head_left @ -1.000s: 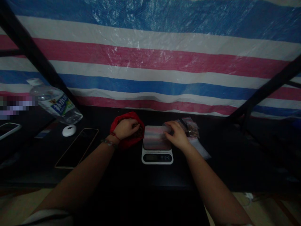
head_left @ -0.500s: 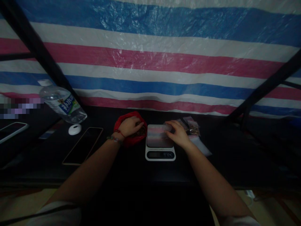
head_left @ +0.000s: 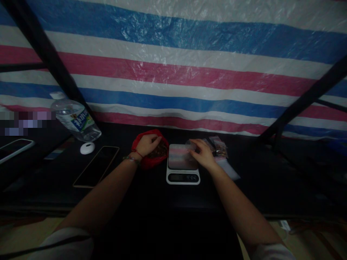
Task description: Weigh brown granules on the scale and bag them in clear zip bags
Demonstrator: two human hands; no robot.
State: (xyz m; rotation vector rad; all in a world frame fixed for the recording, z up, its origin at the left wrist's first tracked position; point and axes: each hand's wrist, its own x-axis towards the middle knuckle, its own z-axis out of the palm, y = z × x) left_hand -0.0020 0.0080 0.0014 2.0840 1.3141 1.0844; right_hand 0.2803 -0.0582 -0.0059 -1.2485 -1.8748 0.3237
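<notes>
My left hand (head_left: 146,145), with a red cord and a beaded bracelet at the wrist, reaches into an open red bag (head_left: 145,163). Small brown pieces (head_left: 159,148) lie in the bag beside my thumb. The thumb stands apart from the other fingers, which are partly hidden. Just right of the bag is a white kitchen scale (head_left: 183,180) with a shiny metal plate (head_left: 181,159). Above the plate's right edge, my right hand (head_left: 203,153) pinches a small clear plastic bag (head_left: 191,145). Its details are hard to make out in the dim light.
Right of my right hand lie small filled zip bags (head_left: 220,146) and a pale, flat plastic bag (head_left: 229,168). To the left are a dark phone (head_left: 97,166), a white earphone case (head_left: 87,148), a water bottle (head_left: 77,121) and another phone (head_left: 15,148). Striped sheeting (head_left: 173,65) hangs behind.
The view has tilted and shifted slightly. My left hand has drawn back a little in the red bag, so more brown pieces show. My right hand stays by the scale with the clear bag.
</notes>
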